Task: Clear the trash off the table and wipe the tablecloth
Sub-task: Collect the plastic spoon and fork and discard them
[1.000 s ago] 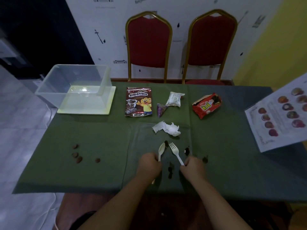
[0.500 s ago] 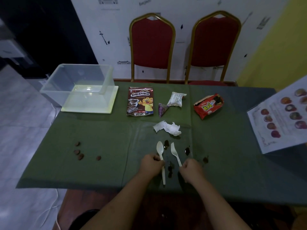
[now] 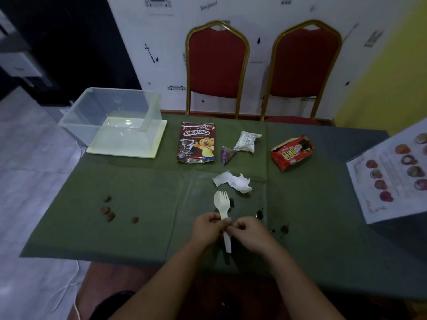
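Observation:
Over the near middle of the green tablecloth, a white plastic spoon and a white plastic fork are stacked together. My left hand grips their handles. My right hand pinches the same handles from the right. A crumpled white tissue lies just beyond them. Dark sauce stains mark the cloth to the right. Brown crumbs lie at the left. Farther back are a Koko Krunch bag, a small purple wrapper, a white wrapper and a red snack packet.
A clear plastic bin on a pale lid stands at the table's back left corner. A printed sheet with fruit pictures lies at the right edge. Two red chairs stand behind the table against the wall.
The spoon in my left hand and the fork in my right hand have come together into one stack. Both hands have closed in on the handles.

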### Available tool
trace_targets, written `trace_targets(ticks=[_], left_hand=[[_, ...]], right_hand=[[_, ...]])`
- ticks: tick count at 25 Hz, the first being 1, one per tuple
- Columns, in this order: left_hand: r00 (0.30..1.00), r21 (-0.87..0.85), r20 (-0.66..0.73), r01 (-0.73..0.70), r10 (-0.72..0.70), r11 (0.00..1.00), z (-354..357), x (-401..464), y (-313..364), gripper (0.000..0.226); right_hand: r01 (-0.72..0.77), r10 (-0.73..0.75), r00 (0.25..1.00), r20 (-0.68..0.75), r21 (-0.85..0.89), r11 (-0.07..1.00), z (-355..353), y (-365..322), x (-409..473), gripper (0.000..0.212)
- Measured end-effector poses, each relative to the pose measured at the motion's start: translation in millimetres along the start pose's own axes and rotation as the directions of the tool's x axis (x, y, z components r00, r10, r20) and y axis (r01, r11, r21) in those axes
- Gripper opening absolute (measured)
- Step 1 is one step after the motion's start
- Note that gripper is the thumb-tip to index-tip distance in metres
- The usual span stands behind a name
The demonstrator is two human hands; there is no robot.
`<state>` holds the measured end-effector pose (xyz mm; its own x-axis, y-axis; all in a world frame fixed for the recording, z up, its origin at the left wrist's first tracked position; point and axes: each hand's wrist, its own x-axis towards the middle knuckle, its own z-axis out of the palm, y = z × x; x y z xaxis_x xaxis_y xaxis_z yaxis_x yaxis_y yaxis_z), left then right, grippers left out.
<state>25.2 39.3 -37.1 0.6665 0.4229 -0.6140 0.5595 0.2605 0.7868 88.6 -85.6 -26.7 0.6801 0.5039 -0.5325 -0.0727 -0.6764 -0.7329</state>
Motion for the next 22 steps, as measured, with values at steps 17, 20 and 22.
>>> trace_targets(ticks=[17, 20, 22], left_hand=[[0.977, -0.200, -0.215, -0.037, -0.007, 0.979, -84.4, -12.2, -9.5, 0.003], [0.972, -0.234, -0.235, -0.057, 0.001, 0.971, -100.6, -20.4, -9.6, 0.010], [0.969, -0.238, -0.248, -0.067, 0.006, 0.969, -116.1, -28.1, -10.5, 0.013]], right_hand=[[-0.007, -0.206, 0.915, -0.347, -0.524, 0.852, -21.6, -33.6, 109.3, 0.028], [0.090, -0.256, 0.907, -0.335, -0.440, 0.893, -6.9, -54.7, 97.2, 0.025], [0.188, -0.320, 0.904, -0.283, -0.408, 0.893, 14.9, -76.0, 85.6, 0.020]])
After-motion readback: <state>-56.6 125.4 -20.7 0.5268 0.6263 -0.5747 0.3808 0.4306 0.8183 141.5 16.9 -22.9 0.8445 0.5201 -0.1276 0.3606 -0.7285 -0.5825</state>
